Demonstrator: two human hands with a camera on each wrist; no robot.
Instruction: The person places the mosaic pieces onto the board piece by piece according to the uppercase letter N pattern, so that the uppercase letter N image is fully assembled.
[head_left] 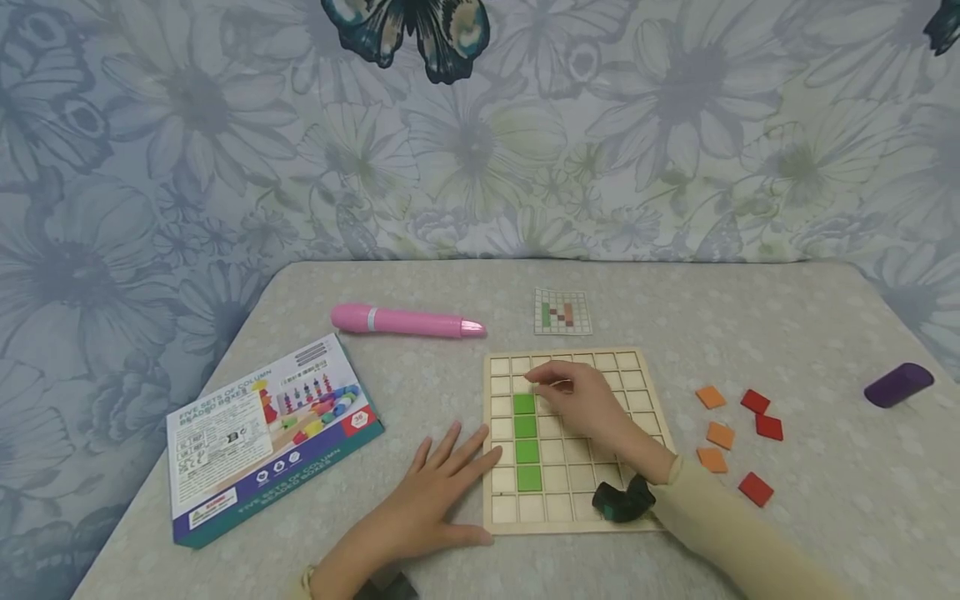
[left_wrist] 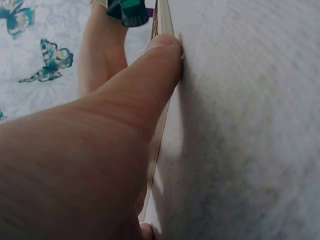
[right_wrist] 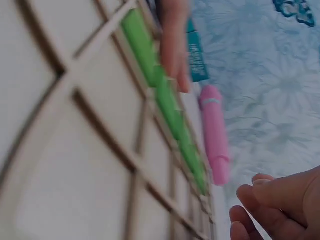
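Note:
A wooden grid board [head_left: 656,400] lies on the table, with several green tiles [head_left: 527,451] in one column near its left side. My left hand [head_left: 423,508] rests with fingers spread, thumb and fingertips at the board's left edge; its thumb [left_wrist: 162,55] touches that edge in the left wrist view. Over the upper part of the board, my right hand [head_left: 585,404] has its fingers bent, index fingertip just above the top green tile. In the right wrist view, no object shows between the thumb and fingers of the right hand [right_wrist: 280,200], and the green tiles [right_wrist: 167,97] run along the board.
Orange tiles [head_left: 721,435] and red tiles [head_left: 755,489] lie right of the board, with a purple object [head_left: 898,385] farther right. A small pattern card [head_left: 562,312] is behind the board. A pink pen-shaped object [head_left: 408,322] and a flat box [head_left: 273,433] lie to the left.

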